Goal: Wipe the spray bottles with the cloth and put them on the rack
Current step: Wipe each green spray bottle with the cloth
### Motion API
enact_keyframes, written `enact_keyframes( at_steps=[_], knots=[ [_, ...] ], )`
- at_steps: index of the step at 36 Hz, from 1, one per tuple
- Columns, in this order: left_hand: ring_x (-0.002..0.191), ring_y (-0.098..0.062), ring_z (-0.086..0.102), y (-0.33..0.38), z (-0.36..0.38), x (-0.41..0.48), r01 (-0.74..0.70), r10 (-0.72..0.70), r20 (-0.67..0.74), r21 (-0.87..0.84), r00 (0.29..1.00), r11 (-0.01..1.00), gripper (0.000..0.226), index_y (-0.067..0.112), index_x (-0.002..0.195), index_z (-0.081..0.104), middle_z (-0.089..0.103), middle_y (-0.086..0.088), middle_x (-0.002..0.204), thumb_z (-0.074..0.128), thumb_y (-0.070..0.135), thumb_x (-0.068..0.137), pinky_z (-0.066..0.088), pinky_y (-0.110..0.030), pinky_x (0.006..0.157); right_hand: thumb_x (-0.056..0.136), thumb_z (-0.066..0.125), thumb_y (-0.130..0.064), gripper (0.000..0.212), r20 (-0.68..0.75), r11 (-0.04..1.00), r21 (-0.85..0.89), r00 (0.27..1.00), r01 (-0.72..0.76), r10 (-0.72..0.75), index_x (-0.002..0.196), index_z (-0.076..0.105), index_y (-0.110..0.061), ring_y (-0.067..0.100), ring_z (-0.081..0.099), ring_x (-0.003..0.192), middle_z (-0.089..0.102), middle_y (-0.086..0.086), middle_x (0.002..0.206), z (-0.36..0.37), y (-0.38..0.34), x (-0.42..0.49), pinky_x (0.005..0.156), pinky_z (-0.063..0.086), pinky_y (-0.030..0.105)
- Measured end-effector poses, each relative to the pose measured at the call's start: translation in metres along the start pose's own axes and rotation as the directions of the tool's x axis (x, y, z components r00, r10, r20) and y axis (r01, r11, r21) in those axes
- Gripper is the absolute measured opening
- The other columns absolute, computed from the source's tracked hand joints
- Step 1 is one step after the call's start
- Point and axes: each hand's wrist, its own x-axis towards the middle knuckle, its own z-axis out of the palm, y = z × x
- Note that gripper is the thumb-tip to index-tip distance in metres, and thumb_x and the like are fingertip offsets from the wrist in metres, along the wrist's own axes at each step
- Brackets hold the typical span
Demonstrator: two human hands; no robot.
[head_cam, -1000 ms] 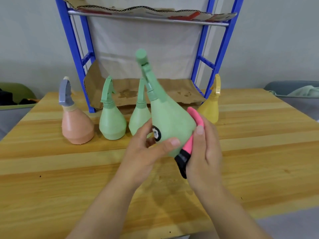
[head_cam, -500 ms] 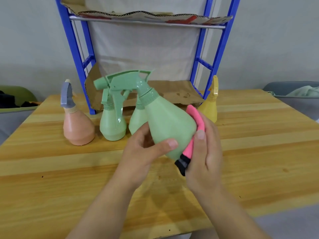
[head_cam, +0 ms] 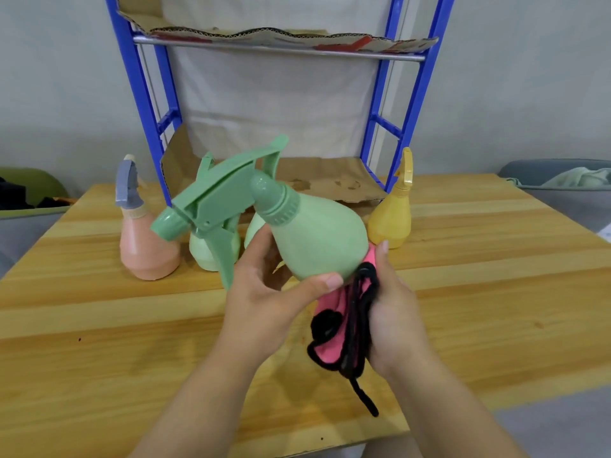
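My left hand (head_cam: 267,292) grips a green spray bottle (head_cam: 314,239) by its body, tilted so its trigger head (head_cam: 215,200) points left and down. My right hand (head_cam: 393,312) holds a pink cloth with black trim (head_cam: 344,325) against the bottle's base. Behind on the wooden table (head_cam: 463,292) stand a peach bottle with a grey head (head_cam: 145,246), two more green bottles (head_cam: 211,249) partly hidden by the held one, and a yellow bottle (head_cam: 393,216). The blue rack (head_cam: 142,94) stands at the back, its shelves lined with cardboard (head_cam: 330,183).
A grey bin with pale cloth (head_cam: 568,183) sits off the table at right. A green bin (head_cam: 29,196) sits at left. The table's near edge runs close below my forearms.
The held green bottle has been turned from upright to tilted with its head swung left and down. The cloth has slid from the bottle's side to its base and now hangs looser.
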Motion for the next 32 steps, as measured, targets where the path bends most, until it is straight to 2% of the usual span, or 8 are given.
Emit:
enact_keyframes(
  at_steps=[3, 8, 13, 18, 24, 27, 30, 32],
  knots=[
    [0.109, -0.013, 0.063, 0.002, -0.001, 0.0, 0.014, -0.014, -0.01, 0.064, 1.0, 0.998, 0.074, 0.027, 0.122, 0.057, 0.067, 0.006, 0.114, 0.083, 0.032, 0.052, 0.053, -0.036, 0.091, 0.082, 0.042, -0.06, 0.052, 0.009, 0.997, -0.059, 0.999, -0.043, 0.043, 0.099, 0.07, -0.02, 0.024, 0.071, 0.09, 0.076, 0.006, 0.089, -0.001, -0.002, -0.002, 0.092, 0.052, 0.044],
    [0.112, -0.016, 0.061, 0.003, -0.002, 0.002, 0.039, -0.037, -0.022, 0.096, 0.999, 0.995, 0.083, 0.024, 0.128, 0.054, 0.066, 0.002, 0.119, 0.083, 0.035, 0.052, 0.052, -0.045, 0.093, 0.098, 0.033, -0.048, 0.055, 0.049, 0.988, -0.154, 0.998, -0.028, 0.036, 0.086, 0.074, -0.013, 0.016, 0.065, 0.053, 0.071, 0.01, 0.063, -0.005, -0.001, -0.007, 0.048, 0.049, 0.021],
    [0.109, -0.012, 0.063, 0.0, -0.004, 0.0, 0.047, -0.043, -0.037, 0.098, 0.998, 0.994, 0.079, 0.024, 0.125, 0.055, 0.066, 0.004, 0.117, 0.083, 0.035, 0.052, 0.053, -0.039, 0.093, 0.095, 0.039, -0.044, 0.058, 0.025, 0.989, -0.146, 1.0, 0.011, -0.007, 0.081, 0.072, 0.001, 0.013, 0.055, 0.044, 0.061, 0.015, 0.06, -0.009, -0.002, -0.011, 0.043, 0.043, 0.015],
    [0.11, -0.009, 0.061, -0.006, -0.009, 0.0, 0.076, -0.067, -0.055, 0.168, 0.996, 0.983, 0.082, 0.031, 0.128, 0.053, 0.064, 0.007, 0.12, 0.083, 0.042, 0.052, 0.054, -0.033, 0.091, 0.097, 0.04, -0.044, 0.058, -0.046, 0.99, -0.142, 0.999, 0.017, -0.024, 0.075, 0.063, 0.006, 0.012, 0.045, 0.036, 0.049, 0.004, 0.047, -0.015, -0.005, -0.013, 0.036, 0.04, 0.017],
    [0.101, 0.006, 0.058, -0.02, -0.015, 0.0, 0.126, -0.119, -0.042, 0.328, 0.992, 0.936, 0.068, 0.059, 0.102, 0.055, 0.064, 0.025, 0.104, 0.091, 0.024, 0.056, 0.052, -0.023, 0.086, 0.097, 0.045, -0.044, 0.049, -0.13, 0.959, -0.224, 0.97, 0.173, -0.205, 0.068, 0.059, -0.007, 0.024, 0.049, 0.052, 0.05, 0.013, 0.057, -0.029, -0.005, -0.006, 0.057, 0.046, 0.038],
    [0.1, 0.003, 0.058, -0.031, -0.015, -0.005, 0.15, -0.161, -0.004, 0.389, 0.987, 0.909, 0.071, 0.073, 0.089, 0.049, 0.062, 0.025, 0.103, 0.091, 0.029, 0.053, 0.051, -0.025, 0.084, 0.097, 0.043, -0.042, 0.036, -0.11, 0.915, -0.343, 0.958, 0.214, -0.265, 0.086, 0.073, -0.026, 0.017, 0.062, 0.058, 0.066, -0.002, 0.066, -0.037, -0.004, -0.001, 0.058, 0.049, 0.029],
    [0.099, -0.002, 0.059, -0.041, -0.014, -0.006, 0.19, -0.204, -0.009, 0.408, 0.979, 0.893, 0.065, 0.065, 0.087, 0.048, 0.06, 0.021, 0.102, 0.09, 0.028, 0.054, 0.051, -0.023, 0.078, 0.094, 0.038, -0.051, 0.035, -0.053, 0.807, -0.535, 0.943, 0.252, -0.33, 0.096, 0.069, -0.034, 0.01, 0.065, 0.084, 0.071, -0.008, 0.088, -0.045, 0.0, 0.004, 0.074, 0.051, 0.032],
    [0.1, -0.005, 0.058, -0.045, -0.012, -0.006, 0.215, -0.227, -0.022, 0.423, 0.974, 0.88, 0.066, 0.066, 0.085, 0.045, 0.059, 0.017, 0.106, 0.091, 0.029, 0.053, 0.054, -0.03, 0.081, 0.086, 0.034, -0.056, 0.036, -0.017, 0.745, -0.615, 0.94, 0.258, -0.34, 0.095, 0.065, -0.039, 0.004, 0.061, 0.083, 0.068, -0.009, 0.087, -0.048, 0.002, 0.005, 0.072, 0.046, 0.027]
  ],
)
